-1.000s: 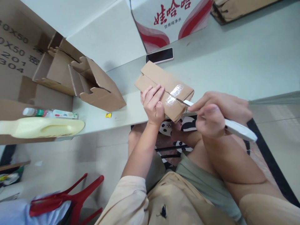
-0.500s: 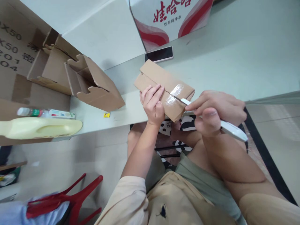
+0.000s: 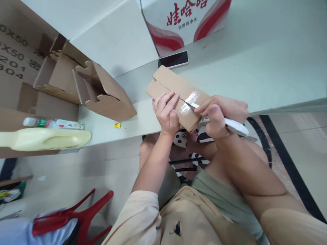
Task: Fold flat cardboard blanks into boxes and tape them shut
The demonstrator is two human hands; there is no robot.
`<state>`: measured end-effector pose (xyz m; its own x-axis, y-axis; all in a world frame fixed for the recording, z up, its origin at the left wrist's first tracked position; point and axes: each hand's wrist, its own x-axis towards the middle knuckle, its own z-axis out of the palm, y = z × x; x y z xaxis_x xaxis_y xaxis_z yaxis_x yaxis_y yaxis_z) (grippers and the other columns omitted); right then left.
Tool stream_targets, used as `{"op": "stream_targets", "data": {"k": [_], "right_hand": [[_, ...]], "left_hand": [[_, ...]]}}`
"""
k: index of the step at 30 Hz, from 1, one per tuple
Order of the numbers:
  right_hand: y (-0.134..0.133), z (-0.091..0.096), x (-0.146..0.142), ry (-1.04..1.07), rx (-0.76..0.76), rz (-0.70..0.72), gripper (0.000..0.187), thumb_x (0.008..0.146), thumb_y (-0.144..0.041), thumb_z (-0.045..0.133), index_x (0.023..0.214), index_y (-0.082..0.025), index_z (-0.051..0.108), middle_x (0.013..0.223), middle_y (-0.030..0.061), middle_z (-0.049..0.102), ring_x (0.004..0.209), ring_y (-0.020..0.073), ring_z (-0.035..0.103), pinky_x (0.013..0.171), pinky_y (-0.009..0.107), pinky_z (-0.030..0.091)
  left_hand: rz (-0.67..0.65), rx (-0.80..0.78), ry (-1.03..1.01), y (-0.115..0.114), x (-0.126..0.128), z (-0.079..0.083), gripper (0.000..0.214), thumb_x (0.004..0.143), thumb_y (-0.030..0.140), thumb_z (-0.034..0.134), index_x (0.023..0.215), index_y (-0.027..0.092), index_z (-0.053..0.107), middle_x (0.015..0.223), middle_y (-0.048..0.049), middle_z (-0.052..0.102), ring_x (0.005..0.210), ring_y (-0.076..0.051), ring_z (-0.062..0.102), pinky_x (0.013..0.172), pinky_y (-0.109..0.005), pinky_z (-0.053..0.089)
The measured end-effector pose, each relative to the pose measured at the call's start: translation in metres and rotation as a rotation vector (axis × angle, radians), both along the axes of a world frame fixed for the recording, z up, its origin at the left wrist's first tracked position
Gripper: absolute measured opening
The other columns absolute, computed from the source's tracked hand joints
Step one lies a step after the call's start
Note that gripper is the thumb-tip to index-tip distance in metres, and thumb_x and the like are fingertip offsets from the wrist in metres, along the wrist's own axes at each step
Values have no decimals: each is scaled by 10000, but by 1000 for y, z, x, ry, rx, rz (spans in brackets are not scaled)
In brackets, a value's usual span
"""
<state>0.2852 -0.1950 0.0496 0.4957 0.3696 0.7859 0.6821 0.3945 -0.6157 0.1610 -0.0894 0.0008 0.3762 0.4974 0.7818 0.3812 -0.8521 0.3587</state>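
A small brown cardboard box [image 3: 176,80] rests at the table's near edge, its top seam crossed by a strip of clear tape [image 3: 189,102]. My left hand [image 3: 167,114] grips the near side of the box, fingers lying over its top. In my right hand [image 3: 221,114] is a white utility knife [image 3: 236,127], closed in the fist with the handle's end sticking out behind. The knife's tip meets the tape at the seam; how deep the blade sits cannot be made out.
Behind the box lie a phone [image 3: 173,59] and a large red-and-white carton [image 3: 187,27]. Open cardboard boxes [image 3: 107,92] stand at the left, near a small yellow packet [image 3: 117,125], a plastic bottle [image 3: 38,122] and a pale yellow jug [image 3: 51,139]. A red chair [image 3: 87,214] is lower left.
My right hand has moved left with the knife, closer to the box, and the knife's front end now lies over the tape. My left hand and the box stay in place.
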Motion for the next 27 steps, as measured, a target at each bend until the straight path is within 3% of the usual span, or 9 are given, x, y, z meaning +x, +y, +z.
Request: {"op": "stream_targets", "data": {"k": [8, 19, 27], "right_hand": [[-12, 5, -3, 8, 52, 0, 434, 1000, -395, 469, 620, -223, 590, 521, -12, 575, 469, 123, 529, 465, 320, 349], [-5, 7, 3, 107, -95, 59, 484, 1012, -405, 456, 598, -218, 621, 520, -11, 594, 461, 109, 522, 479, 311, 354], [-8, 0, 2, 73, -6, 70, 421, 1005, -366, 477, 644, -235, 650, 530, -18, 588, 467, 112, 515, 462, 307, 332]], "left_hand": [[0, 1, 11, 1, 0, -2, 631, 1025, 461, 197, 1111, 206, 768, 1186, -73, 736, 1202, -244, 595, 1110, -436, 401], [-38, 4, -15, 2, 1, -1, 593, 1027, 442, 230, 1111, 202, 765, 1168, -78, 729, 1168, -244, 594, 1085, -427, 424], [-96, -22, -23, 4, -1, -1, 567, 1026, 440, 264, 1166, 196, 756, 1213, -100, 710, 1194, -254, 579, 1109, -438, 402]]}}
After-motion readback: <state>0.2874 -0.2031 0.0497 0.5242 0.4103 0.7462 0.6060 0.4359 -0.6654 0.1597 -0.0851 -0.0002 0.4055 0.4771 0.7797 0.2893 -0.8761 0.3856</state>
